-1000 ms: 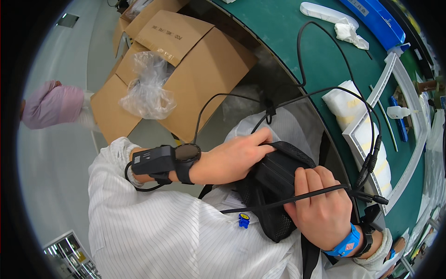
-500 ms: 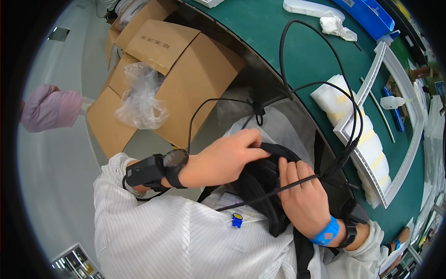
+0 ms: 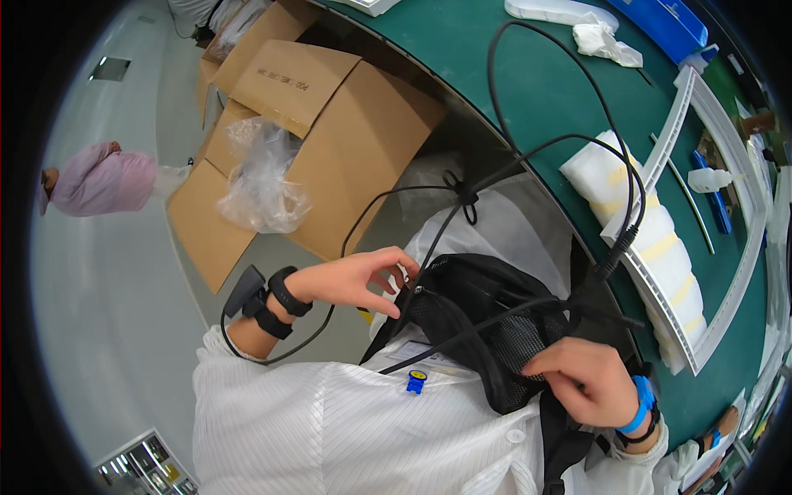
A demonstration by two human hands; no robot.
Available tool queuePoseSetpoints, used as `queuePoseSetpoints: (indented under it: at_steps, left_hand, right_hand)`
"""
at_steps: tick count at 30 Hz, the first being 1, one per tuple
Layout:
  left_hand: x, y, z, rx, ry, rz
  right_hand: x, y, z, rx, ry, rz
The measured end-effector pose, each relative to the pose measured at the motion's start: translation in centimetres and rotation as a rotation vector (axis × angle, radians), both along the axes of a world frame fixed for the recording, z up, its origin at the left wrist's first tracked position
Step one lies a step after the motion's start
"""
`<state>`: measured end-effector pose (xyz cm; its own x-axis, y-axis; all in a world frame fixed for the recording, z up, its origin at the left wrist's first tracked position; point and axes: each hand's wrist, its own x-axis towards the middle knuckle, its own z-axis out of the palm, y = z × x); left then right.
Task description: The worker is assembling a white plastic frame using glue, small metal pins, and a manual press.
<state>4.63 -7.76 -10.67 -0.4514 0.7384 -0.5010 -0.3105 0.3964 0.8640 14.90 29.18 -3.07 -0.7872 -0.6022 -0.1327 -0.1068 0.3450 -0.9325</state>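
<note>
A black waist bag [image 3: 462, 289] with a mesh pocket [image 3: 528, 334] lies against my front, its straps running down over my white striped smock. My left hand [image 3: 363, 279] is at the bag's left end with thumb and fingers apart, close to a small zip pull [image 3: 418, 289]; nothing shows between them. At the right end, my right hand [image 3: 582, 381] has its fingers bent together, the tips pinching the edge of the mesh pocket. Black cables [image 3: 495, 326] cross over the bag. Wrist straps hold a black device [image 3: 246, 290] on my left arm.
On the green table [image 3: 445, 41] at right lie a pale curved frame [image 3: 734, 272], a white foam roll [image 3: 660, 247], a small bottle [image 3: 705, 180] and a blue bin [image 3: 660, 25]. An open cardboard box [image 3: 363, 140] with clear plastic [image 3: 264, 181] stands left. A person in pink [image 3: 107, 181] is beyond.
Both hands have moved apart from the bag's middle: left hand leftward and opened, right hand to the lower right. More of the bag shows now. The person in pink has shifted slightly.
</note>
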Motion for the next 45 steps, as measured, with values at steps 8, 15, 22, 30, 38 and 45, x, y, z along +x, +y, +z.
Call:
queuePoseSetpoints:
  at_steps: [8, 15, 22, 30, 38, 45]
  left_hand:
    - [-0.1, 0.5, -0.1, -0.008, 0.114, -0.013]
    - [-1.7, 2.5, 2.9, -0.102, -0.049, -0.128]
    - [-0.5, 1.7, 1.6, -0.317, 0.046, 0.040]
    - [-0.7, 1.9, 0.5, -0.200, 0.096, -0.057]
    - [-1.2, -0.6, 2.8, -0.294, -0.136, -0.040]
    - [1.4, 2.3, 4.4, -0.556, 0.278, -0.336]
  right_hand:
    - [1.5, -0.3, -5.4, -0.421, -0.319, -0.657]
    - [-2.3, -1.6, -6.7, -0.362, -0.378, -0.455]
    - [-5.2, -2.9, -7.9, -0.040, -0.298, -0.236]
    - [-13.8, -9.8, -12.3, 0.030, -0.002, 0.219]
    - [-16.0, -13.9, -10.7, -0.002, -0.222, 0.614]
    - [-16.5, -15.0, -9.1, 0.268, -0.227, 0.867]
